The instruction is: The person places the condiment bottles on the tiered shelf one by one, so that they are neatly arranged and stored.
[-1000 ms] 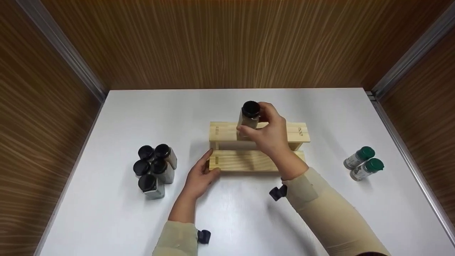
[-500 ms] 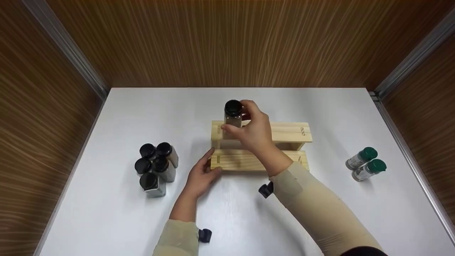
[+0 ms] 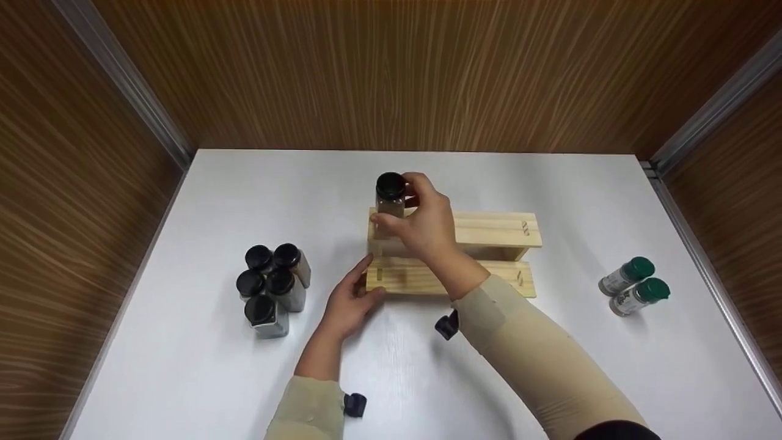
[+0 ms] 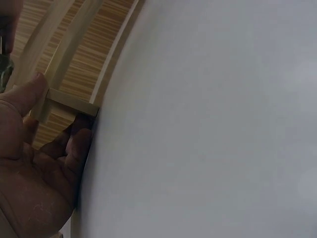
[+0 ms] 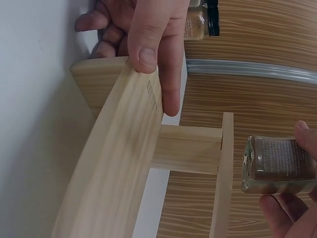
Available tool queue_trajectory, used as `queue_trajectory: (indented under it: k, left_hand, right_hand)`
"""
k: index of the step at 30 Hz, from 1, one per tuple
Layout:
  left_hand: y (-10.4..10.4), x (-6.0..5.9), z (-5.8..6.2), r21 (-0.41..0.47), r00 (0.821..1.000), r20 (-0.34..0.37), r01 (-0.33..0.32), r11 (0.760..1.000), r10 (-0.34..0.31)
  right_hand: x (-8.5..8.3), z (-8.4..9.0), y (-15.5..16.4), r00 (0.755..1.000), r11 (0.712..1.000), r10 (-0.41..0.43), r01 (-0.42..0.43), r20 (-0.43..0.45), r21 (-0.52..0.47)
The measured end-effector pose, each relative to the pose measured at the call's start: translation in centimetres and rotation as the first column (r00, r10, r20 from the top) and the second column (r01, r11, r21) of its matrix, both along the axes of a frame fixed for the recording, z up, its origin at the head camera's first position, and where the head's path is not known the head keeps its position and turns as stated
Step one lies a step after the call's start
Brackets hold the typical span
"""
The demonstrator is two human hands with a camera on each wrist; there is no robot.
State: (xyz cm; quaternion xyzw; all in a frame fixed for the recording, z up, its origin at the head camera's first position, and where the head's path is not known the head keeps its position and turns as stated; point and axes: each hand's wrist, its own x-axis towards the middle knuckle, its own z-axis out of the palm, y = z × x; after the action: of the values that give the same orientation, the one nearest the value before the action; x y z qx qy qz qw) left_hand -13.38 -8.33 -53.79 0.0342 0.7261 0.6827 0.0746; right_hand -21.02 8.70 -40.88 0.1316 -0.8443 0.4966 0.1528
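Note:
A two-step wooden rack [image 3: 495, 230] stands on the white table. My left hand [image 3: 346, 307] holds the left end of its lower step, thumb on the board and fingers round the end. In the right wrist view that thumb [image 5: 147, 55] lies on the wood. A square glass spice jar [image 3: 390, 194] with a black cap and brown contents is gripped between the thumb and fingers of my right hand [image 3: 429, 221]. The jar [image 5: 280, 163] is upright over the left end of the upper step, a small gap showing between its base and the board.
Several black-capped spice jars [image 3: 281, 290] stand grouped at the left of the table. Two green-capped shakers [image 3: 629, 287] stand close together at the right. A wood-grain wall [image 3: 391, 73] rises behind the table, with more panels on both sides.
My right hand has carried the spice jar leftward along the upper step to its left end. The left hand keeps its hold on the rack, and the view has shifted slightly.

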Motion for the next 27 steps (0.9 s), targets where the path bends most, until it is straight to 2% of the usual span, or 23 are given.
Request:
queue_trajectory:
  k: [9, 14, 27]
  left_hand:
    - [-0.1, 0.3, -0.1, 0.004, 1.000, 0.008, -0.002, 1.000, 0.002]
    - [-0.1, 0.2, -0.1, -0.017, 1.000, 0.026, -0.007, 1.000, 0.007]
    - [0.2, -0.1, -0.1, -0.032, 1.000, 0.004, -0.005, 0.999, 0.005]
  right_hand:
    - [-0.2, -0.2, -0.8, 0.998, 1.000, -0.008, 0.007, 0.059, 0.020]
    - [-0.3, -0.6, -1.0, 0.998, 1.000, -0.005, 0.005, 0.060, 0.007]
    - [-0.7, -1.2, -1.3, 0.999, 0.999, -0.030, 0.029, 0.042, 0.032]
